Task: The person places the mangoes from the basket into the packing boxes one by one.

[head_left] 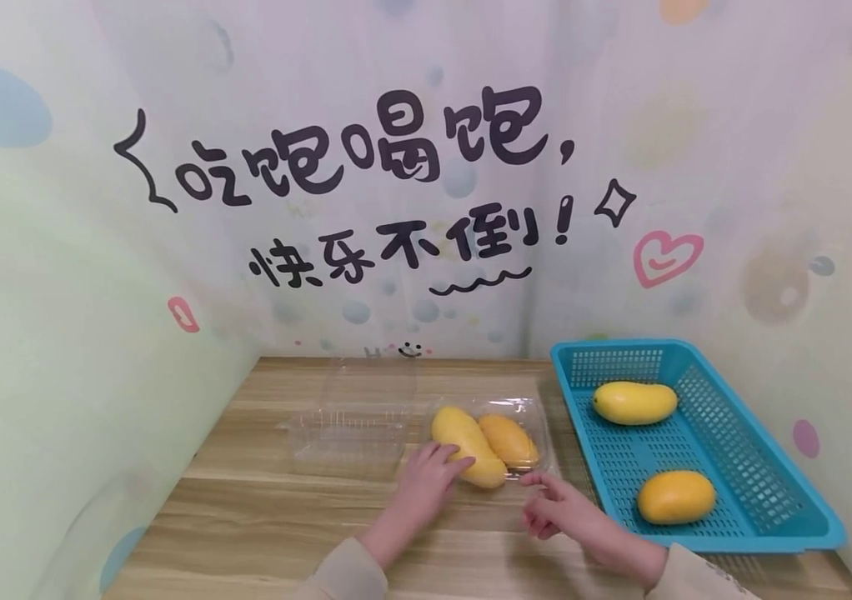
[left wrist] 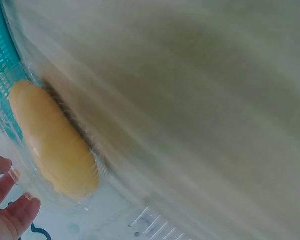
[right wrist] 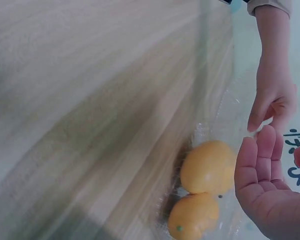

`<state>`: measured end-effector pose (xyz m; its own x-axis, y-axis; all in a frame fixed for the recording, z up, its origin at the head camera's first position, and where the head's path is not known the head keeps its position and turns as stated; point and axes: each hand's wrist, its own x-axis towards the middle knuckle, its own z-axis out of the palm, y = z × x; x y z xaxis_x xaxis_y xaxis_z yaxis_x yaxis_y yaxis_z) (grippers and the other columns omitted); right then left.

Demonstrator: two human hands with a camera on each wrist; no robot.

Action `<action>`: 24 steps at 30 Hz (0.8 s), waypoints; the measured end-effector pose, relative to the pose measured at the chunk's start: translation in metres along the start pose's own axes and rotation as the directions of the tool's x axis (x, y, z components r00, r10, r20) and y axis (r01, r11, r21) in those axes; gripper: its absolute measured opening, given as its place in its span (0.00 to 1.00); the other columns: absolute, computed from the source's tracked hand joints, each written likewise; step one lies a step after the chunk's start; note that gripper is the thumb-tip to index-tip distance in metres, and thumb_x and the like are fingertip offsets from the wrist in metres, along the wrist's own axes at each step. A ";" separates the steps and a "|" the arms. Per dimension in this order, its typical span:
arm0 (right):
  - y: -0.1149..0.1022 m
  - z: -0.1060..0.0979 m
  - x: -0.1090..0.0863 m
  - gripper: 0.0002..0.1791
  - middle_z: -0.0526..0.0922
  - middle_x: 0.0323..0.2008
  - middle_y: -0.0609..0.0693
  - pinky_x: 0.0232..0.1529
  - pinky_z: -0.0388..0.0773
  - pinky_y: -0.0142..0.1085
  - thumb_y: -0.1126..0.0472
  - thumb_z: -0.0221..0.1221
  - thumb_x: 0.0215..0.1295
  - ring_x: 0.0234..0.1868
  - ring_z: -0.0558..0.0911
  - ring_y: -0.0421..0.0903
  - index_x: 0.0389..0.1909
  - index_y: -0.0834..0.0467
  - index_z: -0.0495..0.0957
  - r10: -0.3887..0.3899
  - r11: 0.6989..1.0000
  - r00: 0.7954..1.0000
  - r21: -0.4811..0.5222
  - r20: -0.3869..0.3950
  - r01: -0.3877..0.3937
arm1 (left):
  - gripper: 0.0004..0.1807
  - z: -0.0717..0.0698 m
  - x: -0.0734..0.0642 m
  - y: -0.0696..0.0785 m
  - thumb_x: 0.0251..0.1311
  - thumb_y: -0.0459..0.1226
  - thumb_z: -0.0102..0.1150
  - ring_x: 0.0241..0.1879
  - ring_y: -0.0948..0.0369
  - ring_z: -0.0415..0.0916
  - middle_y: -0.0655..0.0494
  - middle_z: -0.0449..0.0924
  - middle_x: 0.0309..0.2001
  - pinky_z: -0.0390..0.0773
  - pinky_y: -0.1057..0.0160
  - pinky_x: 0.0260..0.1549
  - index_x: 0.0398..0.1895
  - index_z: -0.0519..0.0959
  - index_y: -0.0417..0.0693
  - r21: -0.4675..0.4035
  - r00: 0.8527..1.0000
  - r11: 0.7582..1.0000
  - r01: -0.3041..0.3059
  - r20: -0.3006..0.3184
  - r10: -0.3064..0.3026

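Note:
Two yellow mangoes lie side by side in a clear plastic container on the table. The left mango slants toward the front edge, and the right mango is more orange. My left hand is beside the left mango, its fingers loosely bent; in the left wrist view these fingers stand a little apart from the mango. Just in front of the container's right corner hovers my right hand, index finger stretched out and nothing held. Both mangoes also appear in the right wrist view.
An open, clear hinged container stands to the left, its lid raised toward the wall. On the right is a blue perforated basket with a long yellow mango at the back and a rounder mango in front.

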<state>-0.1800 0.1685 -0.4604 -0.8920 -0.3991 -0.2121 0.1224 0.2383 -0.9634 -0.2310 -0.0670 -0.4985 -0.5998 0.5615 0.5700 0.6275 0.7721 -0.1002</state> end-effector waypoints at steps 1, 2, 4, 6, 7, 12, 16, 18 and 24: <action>-0.002 -0.003 0.000 0.25 0.79 0.28 0.51 0.33 0.78 0.41 0.62 0.49 0.63 0.28 0.78 0.46 0.57 0.71 0.57 -0.007 1.000 1.000 0.005 0.001 0.007 | 0.19 0.000 0.003 0.000 0.44 0.34 0.66 0.42 0.57 0.74 0.57 0.80 0.43 0.76 0.61 0.35 0.42 0.81 0.62 0.006 1.000 1.000 0.002 0.014 -0.002; -0.004 -0.005 -0.001 0.25 0.79 0.28 0.51 0.34 0.78 0.41 0.62 0.48 0.64 0.28 0.77 0.46 0.57 0.71 0.57 -0.013 1.000 1.000 0.010 0.001 0.013 | 0.18 0.000 0.006 0.000 0.46 0.35 0.65 0.42 0.58 0.74 0.58 0.80 0.42 0.76 0.62 0.33 0.42 0.81 0.62 0.019 1.000 1.000 0.002 0.029 -0.003; -0.008 -0.011 -0.001 0.24 0.78 0.29 0.52 0.35 0.78 0.42 0.62 0.48 0.65 0.29 0.77 0.47 0.57 0.71 0.56 -0.023 1.000 1.000 0.017 -0.002 0.023 | 0.18 0.001 0.012 -0.001 0.47 0.35 0.64 0.41 0.58 0.74 0.58 0.80 0.42 0.76 0.64 0.30 0.42 0.82 0.63 0.038 0.998 0.999 0.002 0.055 -0.004; -0.012 -0.018 -0.002 0.23 0.78 0.30 0.53 0.36 0.78 0.41 0.62 0.47 0.66 0.30 0.77 0.48 0.57 0.71 0.56 -0.032 0.999 0.999 0.012 -0.010 0.032 | 0.18 0.004 0.019 -0.002 0.47 0.34 0.64 0.41 0.58 0.73 0.58 0.80 0.42 0.77 0.64 0.29 0.43 0.82 0.62 0.047 0.998 0.999 0.005 0.070 -0.008; -0.014 -0.021 -0.002 0.23 0.78 0.31 0.53 0.36 0.78 0.41 0.62 0.47 0.66 0.30 0.77 0.47 0.58 0.71 0.56 -0.034 0.999 0.999 0.006 -0.022 0.035 | 0.19 0.007 0.021 -0.003 0.46 0.33 0.64 0.41 0.58 0.73 0.57 0.79 0.42 0.77 0.64 0.28 0.43 0.82 0.62 0.049 0.997 0.999 0.009 0.072 -0.013; -0.022 -0.040 -0.005 0.19 0.78 0.34 0.55 0.36 0.77 0.36 0.63 0.48 0.67 0.35 0.77 0.49 0.55 0.70 0.62 -0.139 0.978 0.986 -0.169 -0.091 0.122 | 0.22 0.020 0.033 -0.007 0.46 0.33 0.64 0.46 0.53 0.75 0.54 0.79 0.46 0.79 0.60 0.36 0.47 0.80 0.59 0.032 0.991 0.997 0.074 0.108 -0.077; -0.023 -0.056 -0.010 0.14 0.78 0.39 0.52 0.36 0.75 0.31 0.62 0.52 0.66 0.39 0.77 0.48 0.50 0.65 0.70 -0.261 0.890 0.951 -0.424 -0.169 0.169 | 0.23 0.024 0.041 -0.006 0.51 0.31 0.59 0.54 0.47 0.71 0.50 0.76 0.53 0.78 0.54 0.42 0.52 0.77 0.56 -0.022 0.967 0.983 0.180 0.189 -0.173; -0.021 -0.067 -0.013 0.13 0.79 0.39 0.51 0.35 0.75 0.30 0.63 0.53 0.65 0.38 0.77 0.45 0.48 0.63 0.72 -0.303 0.842 0.931 -0.514 -0.201 0.163 | 0.24 0.026 0.044 -0.006 0.52 0.31 0.57 0.57 0.45 0.68 0.49 0.74 0.55 0.76 0.51 0.45 0.54 0.75 0.56 -0.041 0.953 0.975 0.219 0.225 -0.204; -0.010 -0.107 -0.017 0.13 0.80 0.41 0.55 0.35 0.76 0.33 0.62 0.52 0.66 0.39 0.78 0.47 0.48 0.64 0.72 -0.330 0.765 0.907 -0.638 -0.261 0.094 | 0.27 0.034 0.054 -0.011 0.54 0.31 0.55 0.62 0.45 0.61 0.51 0.67 0.62 0.69 0.47 0.53 0.60 0.70 0.58 0.010 0.910 0.963 0.269 0.324 -0.258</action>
<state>-0.2124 0.2677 -0.4298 -0.9633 -0.2093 0.1682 -0.2680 0.7091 -0.6522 -0.2868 -0.0349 -0.4941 -0.8685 0.4084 0.2808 0.4380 0.8977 0.0491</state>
